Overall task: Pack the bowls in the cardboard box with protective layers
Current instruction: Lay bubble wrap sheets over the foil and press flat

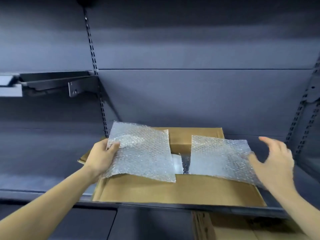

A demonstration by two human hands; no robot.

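Cardboard box [173, 189] sits lower centre. Left hand [100, 158] pinches left bubble sheet [143, 153]; right hand [275, 163] spread wide at edge of right sheet [218, 156], gripping nothing. I'd lay both flat, overlapping, covering the gap.

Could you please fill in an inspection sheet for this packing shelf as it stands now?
Surface: dark shelf with the box open on it.
Job's things: left sheet and right sheet of bubble wrap over the box; no bowls seen; something white in the gap, unclear.
Clutter: second box below.
Grippers: left hand pinches left sheet; right hand spread at right sheet's edge.
Cables: nothing seen.
Surroundings: dark back panel, slotted upright, bracket at left.
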